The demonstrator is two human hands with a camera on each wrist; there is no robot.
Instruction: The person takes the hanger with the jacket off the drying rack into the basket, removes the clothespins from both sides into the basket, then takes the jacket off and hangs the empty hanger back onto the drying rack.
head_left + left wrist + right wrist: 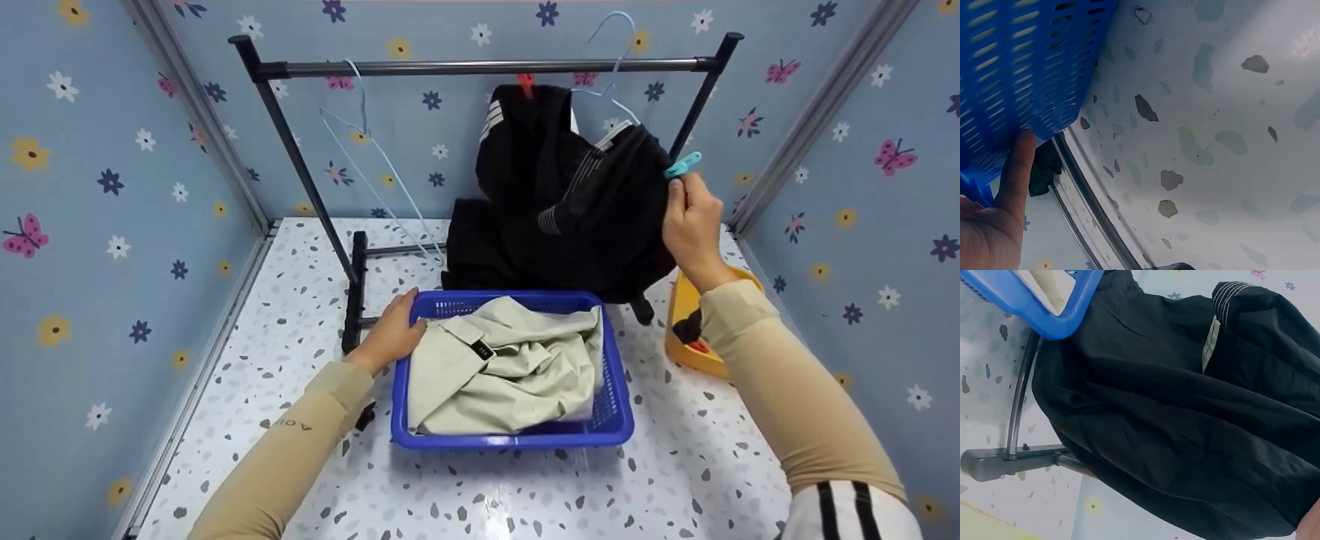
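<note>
A black garment with white stripes (pixel 592 225) hangs from a light blue hanger (pixel 616 82) on the rack's bar. One red clothespin (pixel 527 84) grips it at the upper left, and a teal clothespin (pixel 682 165) sits on its right edge. Just below that teal clothespin, my right hand (pixel 694 221) pinches the garment's edge; the exact hold is partly hidden. My left hand (pixel 391 330) grips the left rim of the blue basket (pixel 514 442), and one finger (pixel 1018 169) lies along its outer wall. Inside the basket is a crumpled pale beige garment (pixel 510 375) with a black label.
A dark metal rack (pixel 480 68) stands behind the basket. On its bar's left hangs a bare light blue hanger (pixel 375 150). To the right is a yellow tray (pixel 705 358) holding a few clothespins. Patterned walls (pixel 112 187) enclose the speckled white surface (pixel 300 465).
</note>
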